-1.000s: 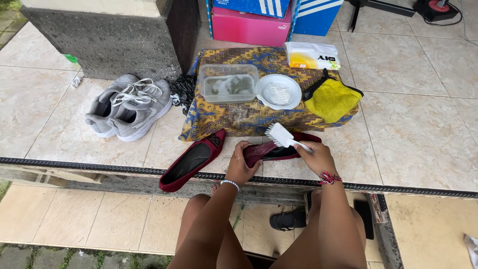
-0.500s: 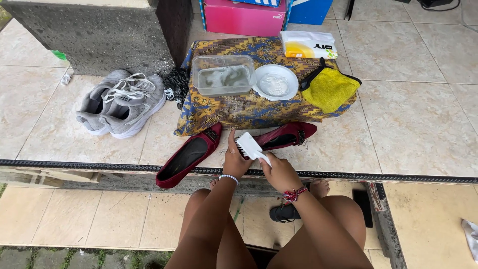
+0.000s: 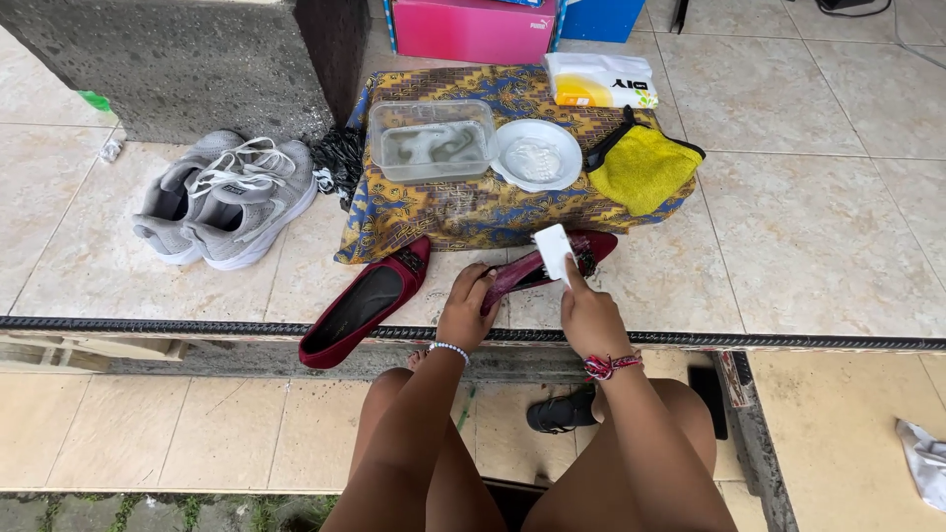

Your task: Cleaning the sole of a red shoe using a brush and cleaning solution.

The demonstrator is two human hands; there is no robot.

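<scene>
1. Head view is showing a person sitting at the edge of a tiled step, working a white brush (image 3: 554, 252) over a dark red flat shoe (image 3: 547, 266) that is lying on the tiles just below a patterned cloth (image 3: 463, 207).
2. Judging from how things are lying, the scrubbing is looking partly done at most: this shoe is under the brush, while its mate, a second red flat (image 3: 363, 303), is lying at about nine o'clock from it, untouched by either hand.
3. Cleaning supplies are sitting on the cloth at twelve o'clock from the hands: a clear tub of cloudy water (image 3: 432, 140), a white bowl (image 3: 536, 155) and a yellow rag (image 3: 641, 169); whether the shoe is wet or soapy is too small to tell.
4. A pair of grey sneakers (image 3: 225, 197) is waiting at ten o'clock, well apart from the work.
5. Left hand (image 3: 465, 310) is reaching forward from the knee, its fingers curling closed around the heel end of the shoe and steadying it against the tiles.
6. Right hand (image 3: 589, 313) is lying at three o'clock from the left, wrist bent down, its fingers clamping together on the brush's back and pressing the brush against the shoe's upper side.
</scene>
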